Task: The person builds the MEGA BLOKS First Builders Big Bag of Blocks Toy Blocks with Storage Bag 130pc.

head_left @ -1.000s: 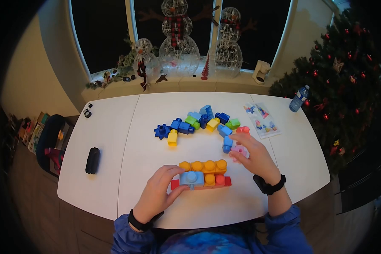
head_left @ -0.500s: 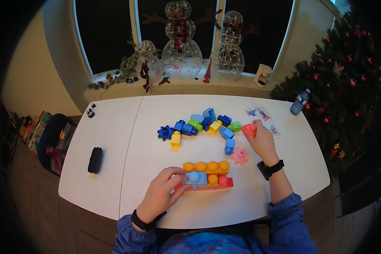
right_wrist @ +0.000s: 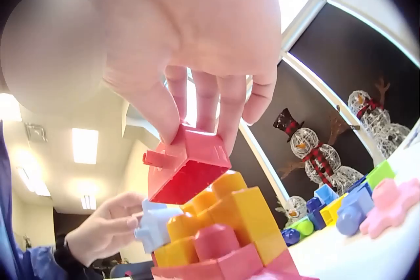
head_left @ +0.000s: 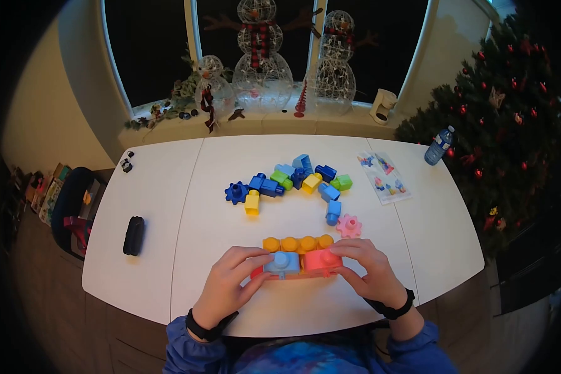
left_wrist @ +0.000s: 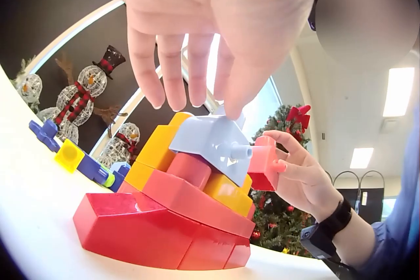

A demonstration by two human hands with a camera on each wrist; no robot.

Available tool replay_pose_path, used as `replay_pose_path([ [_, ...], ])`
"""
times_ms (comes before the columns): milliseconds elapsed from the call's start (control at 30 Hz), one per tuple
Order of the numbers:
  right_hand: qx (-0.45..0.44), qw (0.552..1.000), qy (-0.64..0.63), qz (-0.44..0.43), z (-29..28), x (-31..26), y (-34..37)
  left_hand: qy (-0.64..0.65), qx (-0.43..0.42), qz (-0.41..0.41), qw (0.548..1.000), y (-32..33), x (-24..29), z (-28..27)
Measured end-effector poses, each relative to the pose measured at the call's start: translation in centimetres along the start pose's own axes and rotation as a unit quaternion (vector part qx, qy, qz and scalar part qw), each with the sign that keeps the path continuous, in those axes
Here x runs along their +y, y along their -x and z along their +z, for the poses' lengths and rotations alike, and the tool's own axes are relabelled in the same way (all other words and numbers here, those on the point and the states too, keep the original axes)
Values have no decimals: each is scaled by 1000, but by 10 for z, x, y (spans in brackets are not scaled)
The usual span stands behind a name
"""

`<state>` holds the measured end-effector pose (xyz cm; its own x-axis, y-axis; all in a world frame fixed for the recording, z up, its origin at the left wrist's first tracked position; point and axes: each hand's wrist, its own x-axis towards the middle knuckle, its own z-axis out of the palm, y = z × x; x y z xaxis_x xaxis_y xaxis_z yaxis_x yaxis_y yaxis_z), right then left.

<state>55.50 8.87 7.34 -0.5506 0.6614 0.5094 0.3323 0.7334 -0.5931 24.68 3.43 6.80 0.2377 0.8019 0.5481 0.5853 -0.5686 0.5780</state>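
A red and yellow toy block assembly [head_left: 289, 244] stands near the table's front edge. My right hand [head_left: 376, 275] pinches a coral-red building block [right_wrist: 191, 155] with a side peg between thumb and fingers. That block is tilted close over the assembly's right end, its hollow underside showing in the right wrist view. At the other end, my left hand [head_left: 229, 282] holds a light blue building block [left_wrist: 209, 141] with thumb and fingertips. The light blue block sits over the studs of the front row, its side peg towards the person.
Several loose blue, green and yellow blocks [head_left: 271, 187] lie in an arc behind the assembly. A pink gear-shaped piece [head_left: 349, 226] ends the arc. A printed sheet [head_left: 385, 177] and a water bottle [head_left: 439, 146] are at back right, a black case [head_left: 134, 235] at left.
My right hand reached to the back right, picked up the coral-red block, and brought it back over the assembly's right end. The left hand stayed at the light blue block.
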Motion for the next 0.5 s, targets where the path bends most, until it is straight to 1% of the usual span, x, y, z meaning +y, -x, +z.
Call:
replay_pose_path([
  [33,2,1000,-7,-5,5,3,1,3,-6,-1,1000,0,-1,1],
  [133,10,999,35,-28,14,5,2,8,-8,-13,1000,0,1,1],
  [233,11,997,71,-39,12,6,-2,17,-5,1,1000,0,-4,2],
  [433,11,998,46,-48,13,4,-13,31,-1,1,1000,2,-8,4],
  [500,4,999,3,-40,16,11,-13,34,-8,-4,999,3,-10,3],
])
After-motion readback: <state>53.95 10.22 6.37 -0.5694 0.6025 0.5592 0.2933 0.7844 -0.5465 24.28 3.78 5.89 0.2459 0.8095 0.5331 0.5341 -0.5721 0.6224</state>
